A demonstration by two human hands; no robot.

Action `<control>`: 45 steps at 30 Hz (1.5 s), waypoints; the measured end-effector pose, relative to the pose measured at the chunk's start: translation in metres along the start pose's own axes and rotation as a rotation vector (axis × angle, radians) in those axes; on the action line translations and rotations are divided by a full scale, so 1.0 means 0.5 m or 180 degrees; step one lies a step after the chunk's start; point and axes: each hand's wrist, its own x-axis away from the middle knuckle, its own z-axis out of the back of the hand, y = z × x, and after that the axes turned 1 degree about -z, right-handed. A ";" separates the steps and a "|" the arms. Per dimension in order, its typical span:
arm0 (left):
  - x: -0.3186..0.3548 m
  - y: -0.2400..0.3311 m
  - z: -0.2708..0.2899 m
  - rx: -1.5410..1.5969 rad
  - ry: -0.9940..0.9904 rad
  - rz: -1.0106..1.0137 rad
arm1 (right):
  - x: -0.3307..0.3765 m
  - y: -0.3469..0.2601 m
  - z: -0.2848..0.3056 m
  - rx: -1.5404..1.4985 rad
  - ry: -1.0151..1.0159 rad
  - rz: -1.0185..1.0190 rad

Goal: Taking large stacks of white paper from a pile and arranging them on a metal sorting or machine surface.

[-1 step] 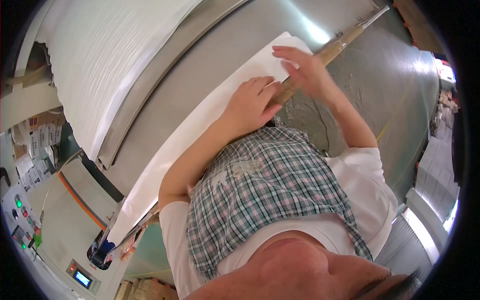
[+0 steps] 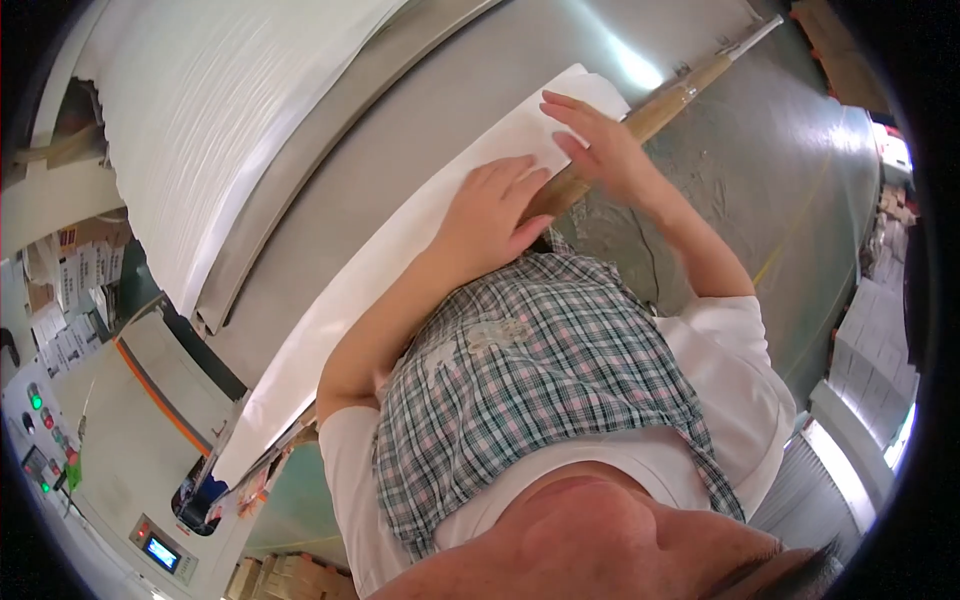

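Observation:
A long strip of white sheet material (image 2: 400,225) lies along the near edge of a grey metal surface (image 2: 440,105). My left hand (image 2: 492,212) rests over the strip with its fingers stretched out and thumb apart. Farther right, my right hand (image 2: 605,150) is over the strip's far end, fingers extended and thumb spread away from them. Neither hand holds anything visible. A brown, shiny roller (image 2: 655,112) runs under and beside my hands, ending in a thin metal shaft (image 2: 755,38). My right wrist hides part of it.
A wide white sheet (image 2: 220,110) with fine ripples hangs at upper left, behind a curved metal bar (image 2: 330,135). A machine housing (image 2: 120,420) with buttons and a small screen (image 2: 163,555) stands at lower left. Stacked cartons (image 2: 868,330) line the right.
My left hand has shifted slightly left across the white strip. My right hand has also moved a little left, its fingers still spread.

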 end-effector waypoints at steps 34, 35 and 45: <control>0.679 -0.107 0.290 -0.1484 0.1018 0.3452 | -0.186 0.450 0.095 0.0613 -0.0544 -0.1063; 0.695 -0.150 0.302 -0.1604 0.1091 0.3271 | -0.197 0.484 0.119 0.0411 -0.0140 -0.0436; 0.802 -0.384 0.543 -0.0855 0.3892 0.4283 | -0.301 -0.039 -0.257 -0.1511 -0.1845 -0.1590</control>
